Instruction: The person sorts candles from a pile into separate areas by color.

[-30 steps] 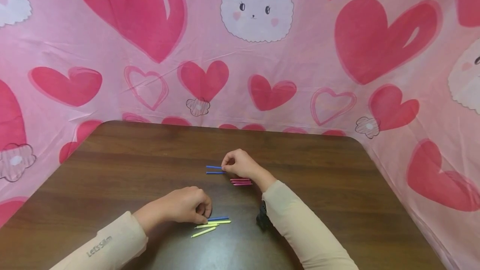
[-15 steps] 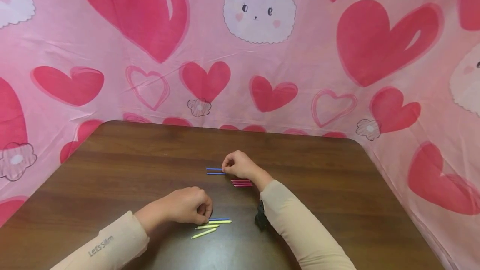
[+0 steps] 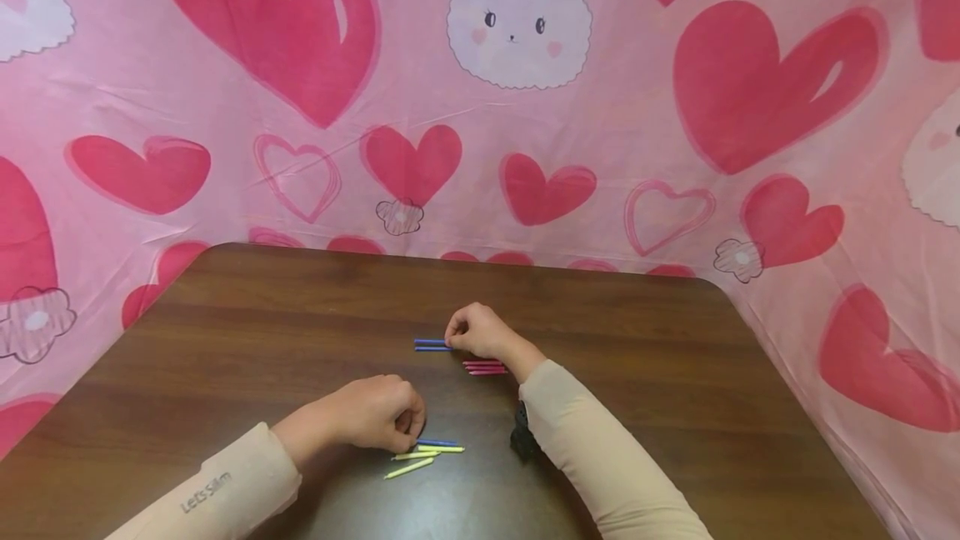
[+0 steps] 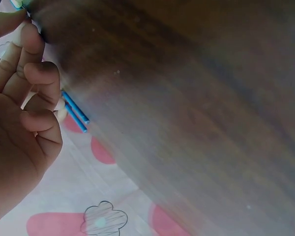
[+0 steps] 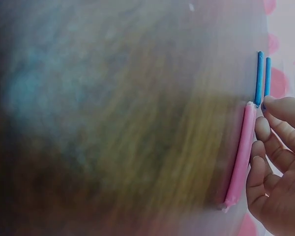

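Thin candles lie on the brown table. Beside three yellow candles, my left hand pinches the left end of a blue candle between thumb and forefinger. Farther back, my right hand has its thumb and forefinger on the right end of the rear blue candle. A second blue candle lies parallel just in front of it. Both also show in the right wrist view, where the rear candle meets my thumb. Several pink candles lie below my right palm; the nearest pink candle looks large there.
The wood-grain table has rounded far corners. Behind it and along its sides hangs a pink curtain with hearts and rabbit faces. A black wrist camera sits under the right sleeve.
The rear blue candle has turned and come closer to the one in front, so the two now lie nearly parallel. My left hand has stayed at the yellow candles with its blue candle.
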The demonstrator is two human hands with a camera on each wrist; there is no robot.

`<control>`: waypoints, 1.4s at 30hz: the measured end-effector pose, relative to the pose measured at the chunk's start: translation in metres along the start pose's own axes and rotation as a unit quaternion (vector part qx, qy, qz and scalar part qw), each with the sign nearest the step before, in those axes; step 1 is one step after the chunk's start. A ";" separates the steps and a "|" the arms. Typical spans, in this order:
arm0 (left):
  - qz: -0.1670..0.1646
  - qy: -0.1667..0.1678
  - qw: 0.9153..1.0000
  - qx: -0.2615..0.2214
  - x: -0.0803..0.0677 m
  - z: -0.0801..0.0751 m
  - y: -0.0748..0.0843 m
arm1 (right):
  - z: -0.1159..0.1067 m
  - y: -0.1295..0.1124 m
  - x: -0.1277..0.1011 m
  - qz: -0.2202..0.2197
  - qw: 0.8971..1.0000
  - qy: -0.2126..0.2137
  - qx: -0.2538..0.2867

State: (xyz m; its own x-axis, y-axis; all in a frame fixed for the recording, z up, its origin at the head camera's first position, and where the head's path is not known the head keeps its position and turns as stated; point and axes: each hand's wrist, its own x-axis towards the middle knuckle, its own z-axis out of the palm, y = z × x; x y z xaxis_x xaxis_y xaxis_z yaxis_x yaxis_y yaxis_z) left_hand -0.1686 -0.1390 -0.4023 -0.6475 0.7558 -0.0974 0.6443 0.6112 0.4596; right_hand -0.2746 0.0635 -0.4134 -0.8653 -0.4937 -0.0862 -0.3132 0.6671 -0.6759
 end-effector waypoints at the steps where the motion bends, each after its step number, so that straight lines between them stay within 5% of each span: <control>1: 0.000 -0.001 1.000 0.000 0.000 0.000 0.000 | 0.000 0.000 0.000 0.000 1.000 0.000 -0.001; 42: -0.007 -0.008 0.999 -0.053 -0.008 -0.004 -0.006 | -0.015 0.018 -0.013 -0.030 0.999 0.034 0.019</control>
State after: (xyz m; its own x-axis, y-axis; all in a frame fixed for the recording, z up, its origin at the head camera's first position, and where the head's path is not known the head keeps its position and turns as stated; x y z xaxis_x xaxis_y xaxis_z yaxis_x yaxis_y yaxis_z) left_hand -0.1687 -0.1495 -0.4008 -0.6488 0.7517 -0.1187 0.5882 0.5943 0.5485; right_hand -0.2751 0.0899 -0.4134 -0.8702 -0.4926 0.0036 -0.3509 0.6148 -0.7064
